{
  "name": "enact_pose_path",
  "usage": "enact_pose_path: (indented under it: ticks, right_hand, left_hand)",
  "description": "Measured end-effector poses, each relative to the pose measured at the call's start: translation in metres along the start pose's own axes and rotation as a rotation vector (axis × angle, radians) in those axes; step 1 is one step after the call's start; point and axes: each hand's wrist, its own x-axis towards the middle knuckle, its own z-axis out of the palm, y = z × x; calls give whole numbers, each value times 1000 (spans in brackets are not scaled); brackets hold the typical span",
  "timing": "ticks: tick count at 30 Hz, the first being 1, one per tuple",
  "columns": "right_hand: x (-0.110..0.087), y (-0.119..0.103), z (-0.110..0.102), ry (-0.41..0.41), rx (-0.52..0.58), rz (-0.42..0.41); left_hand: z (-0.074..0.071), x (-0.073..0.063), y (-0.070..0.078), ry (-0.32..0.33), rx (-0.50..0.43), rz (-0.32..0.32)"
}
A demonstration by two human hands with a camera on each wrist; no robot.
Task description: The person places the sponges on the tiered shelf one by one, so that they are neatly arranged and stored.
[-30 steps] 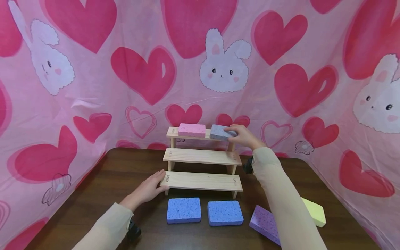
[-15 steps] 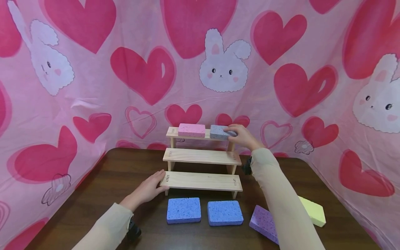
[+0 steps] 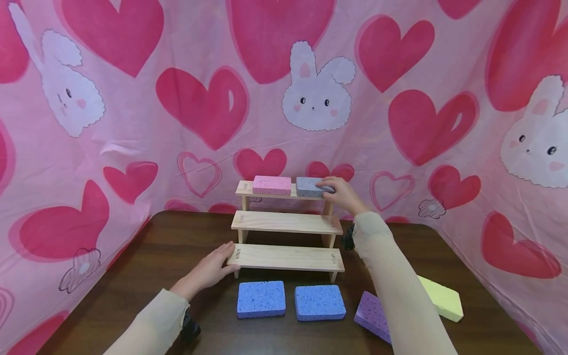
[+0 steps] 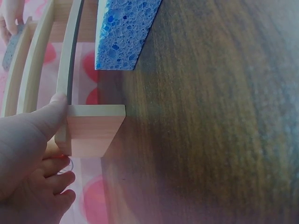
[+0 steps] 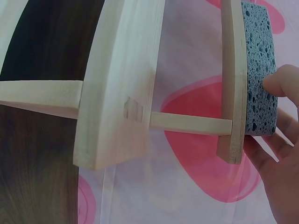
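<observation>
A three-step wooden stand (image 3: 288, 257) sits on a dark table. On its top step lie a pink sponge (image 3: 271, 185) and a grey-blue sponge (image 3: 308, 187). My right hand (image 3: 337, 191) grips the right end of the grey-blue sponge (image 5: 258, 65), with the thumb (image 5: 285, 81) on its face and fingers curled round the end. My left hand (image 3: 217, 264) rests on the table. Its thumb (image 4: 46, 121) touches the left end of the bottom step (image 4: 91, 128), and it holds nothing.
Two blue sponges (image 3: 261, 298) (image 3: 319, 301) lie side by side in front of the stand. A purple sponge (image 3: 372, 315) and a yellow sponge (image 3: 443, 300) lie at the right, partly behind my right sleeve. A pink heart-and-bunny cloth (image 3: 133, 123) surrounds the table (image 3: 133, 266).
My right hand has nudged the grey-blue sponge slightly left, closer to the pink one. The left hand has stayed put.
</observation>
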Motion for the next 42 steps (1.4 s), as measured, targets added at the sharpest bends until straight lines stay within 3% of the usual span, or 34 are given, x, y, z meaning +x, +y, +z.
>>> enact_pose_path:
  ticks: [21,29,42]
  right_hand:
    - [-1,2,1,23,15,-30]
    - [-7,1,-9,52,107,-35]
    - [-22,0,-25,64,149,-12]
  left_hand:
    - [1,1,0,-6,-12,-13]
    - [-1,1,0,-12,-11,-19]
    - [-2,0,1,-16,-33,-26]
